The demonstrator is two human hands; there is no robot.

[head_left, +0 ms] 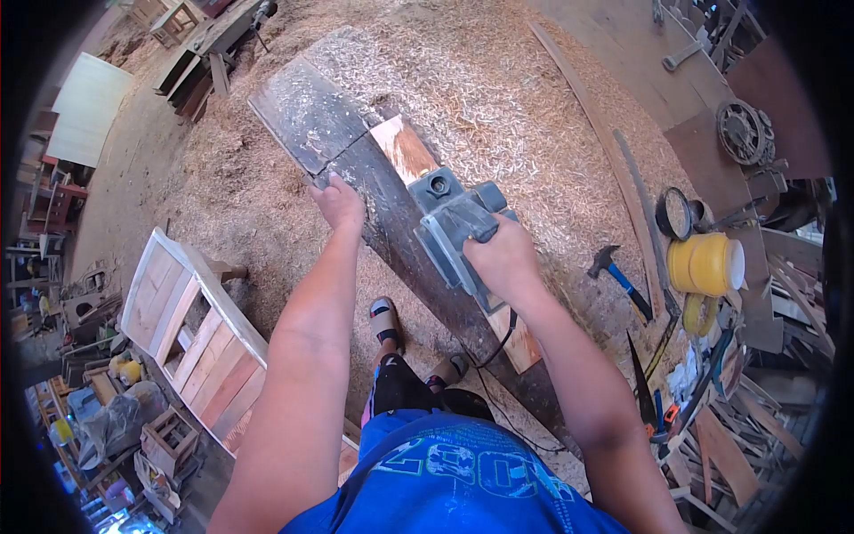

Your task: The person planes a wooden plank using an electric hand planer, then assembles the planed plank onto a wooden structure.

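A grey electric planer point(449, 231) rests on a reddish-brown board point(405, 147), whose two ends show beyond the tool. My right hand point(503, 258) is wrapped round the planer's rear handle. Beneath the board lies a long dark plank point(391, 218), dusted with shavings near its far end. At the plank's left edge is my left hand point(340, 203), its thumb raised and its other fingers partly hidden; whether it grips the edge cannot be made out. The planer's black cord point(498, 350) hangs down behind it.
Wood shavings point(480, 98) cover the floor. A slatted wooden panel point(191, 334) stands at left. At right lie a hammer point(620, 280), a saw point(639, 383), a yellow roll point(703, 264), a round pan point(674, 214) and a long strip point(596, 133). My feet are beside the plank.
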